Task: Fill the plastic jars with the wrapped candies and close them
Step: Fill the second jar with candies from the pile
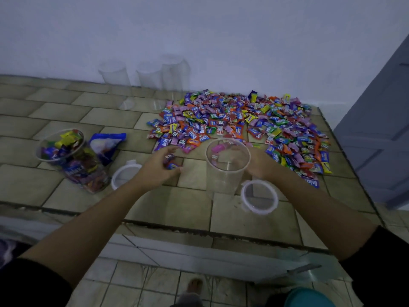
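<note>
Plastic jar sits open mid-worktop, candy pile just behind, lid beside it. Left hand grips a few candies; right hand is half hidden behind the jar, can't tell its grip. Full jar off left.

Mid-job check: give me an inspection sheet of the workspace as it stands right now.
Surface: tiled counter, dim light.
Job's things: candy pile; open jar nearly empty; filled jar unlidded; left lid and right lid lying loose; three spare jars at wall.
Clutter: blue bag.
Hands: left hand fingers grip held candies; right hand beside open jar, grip unclear.
Cables: nothing seen.
Surroundings: white wall, grey door, tiled floor.
</note>
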